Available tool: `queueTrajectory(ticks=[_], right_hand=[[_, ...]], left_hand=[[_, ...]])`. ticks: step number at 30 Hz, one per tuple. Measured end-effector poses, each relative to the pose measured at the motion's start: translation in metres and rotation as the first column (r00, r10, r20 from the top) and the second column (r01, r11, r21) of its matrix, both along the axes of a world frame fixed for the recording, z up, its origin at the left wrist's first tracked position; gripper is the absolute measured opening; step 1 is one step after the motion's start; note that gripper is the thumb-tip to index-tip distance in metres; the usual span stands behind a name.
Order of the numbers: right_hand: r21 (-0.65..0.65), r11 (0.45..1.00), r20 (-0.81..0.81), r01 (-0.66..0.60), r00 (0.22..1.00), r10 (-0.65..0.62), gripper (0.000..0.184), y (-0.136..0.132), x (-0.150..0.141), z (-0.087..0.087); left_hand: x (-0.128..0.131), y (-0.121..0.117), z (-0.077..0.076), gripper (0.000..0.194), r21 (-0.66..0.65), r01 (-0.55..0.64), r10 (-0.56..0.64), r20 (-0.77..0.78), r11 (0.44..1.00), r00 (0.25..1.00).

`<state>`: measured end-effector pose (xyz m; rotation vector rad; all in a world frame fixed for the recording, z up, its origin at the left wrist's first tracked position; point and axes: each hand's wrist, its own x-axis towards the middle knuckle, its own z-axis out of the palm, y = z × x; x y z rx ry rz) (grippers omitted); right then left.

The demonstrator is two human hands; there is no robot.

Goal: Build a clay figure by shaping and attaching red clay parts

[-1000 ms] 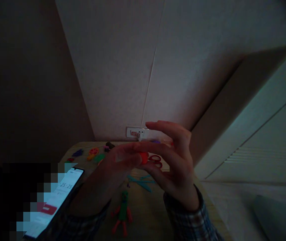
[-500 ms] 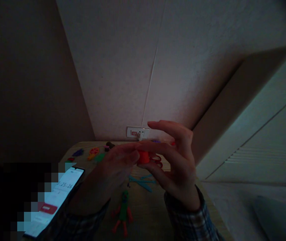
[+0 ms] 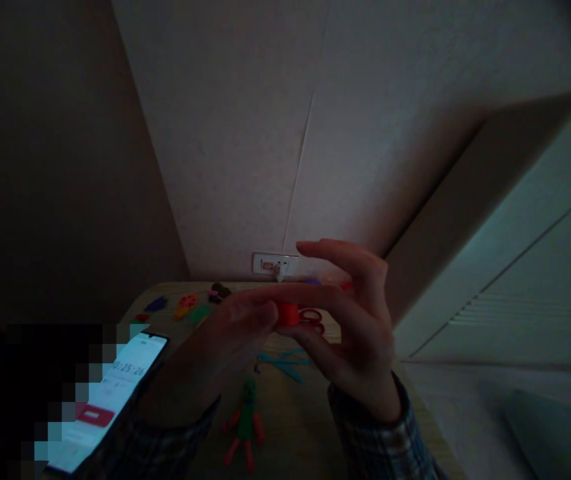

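Both my hands are raised over a small wooden table (image 3: 295, 433) in a dim room. Between them is a small orange lump of clay (image 3: 288, 313). My left hand (image 3: 225, 340) pinches it from the left with closed fingers. My right hand (image 3: 355, 327) pinches it from the right with thumb and middle finger, while its index finger sticks out above. Both wrists wear plaid sleeves. A green clay figure (image 3: 245, 423) with red limbs lies on the table below my hands.
A lit phone (image 3: 110, 400) showing a timer stands at the lower left. Red scissors (image 3: 313, 319), blue clay tools (image 3: 283, 363) and several coloured clay pieces (image 3: 188, 305) lie toward the back. A wall socket (image 3: 274, 264) sits behind the table. A white louvred door (image 3: 530, 293) is at right.
The orange clay lump has turned slightly between my fingertips and my right hand has shifted a little to the right. The phone timer has advanced by a second.
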<state>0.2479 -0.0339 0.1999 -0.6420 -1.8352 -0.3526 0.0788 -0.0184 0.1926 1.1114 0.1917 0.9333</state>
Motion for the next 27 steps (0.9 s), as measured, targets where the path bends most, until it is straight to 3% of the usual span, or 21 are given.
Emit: queueTrajectory(ticks=[3,8,14,20,25,27], right_hand=[[-0.009,1.0,0.006,-0.008,1.0,0.008,0.009,-0.0008,0.0008,0.0004],[-0.016,1.0,0.008,-0.022,1.0,0.022,0.01,0.0008,-0.0001,-0.0005],[-0.018,0.999,-0.01,-0.028,1.0,0.028,0.009,0.0006,0.0006,0.0003],[-0.026,0.999,-0.022,-0.031,0.999,0.03,0.007,0.0001,0.0011,-0.0005],[-0.014,0.999,-0.018,-0.031,0.999,0.031,0.007,0.0011,0.0011,-0.0009],[-0.008,1.0,-0.009,-0.024,1.0,0.024,0.006,0.0018,0.001,-0.001]], left_hand=[[-0.0005,0.0001,-0.0001,0.031,-0.016,-0.009,0.008,-0.022,1.0,1.0],[-0.0045,0.0,-0.0032,0.016,-0.013,0.016,-0.016,-0.002,1.0,1.0],[-0.0053,-0.0052,0.0052,0.037,0.013,0.017,-0.017,-0.036,1.0,0.999],[-0.0022,0.0002,-0.0042,0.02,0.01,-0.018,0.018,0.008,1.0,1.0],[-0.0005,-0.001,-0.0027,0.034,0.026,-0.021,0.022,-0.035,0.999,0.999],[-0.0011,-0.0006,-0.0032,0.029,0.018,-0.032,0.032,-0.039,0.999,0.999]])
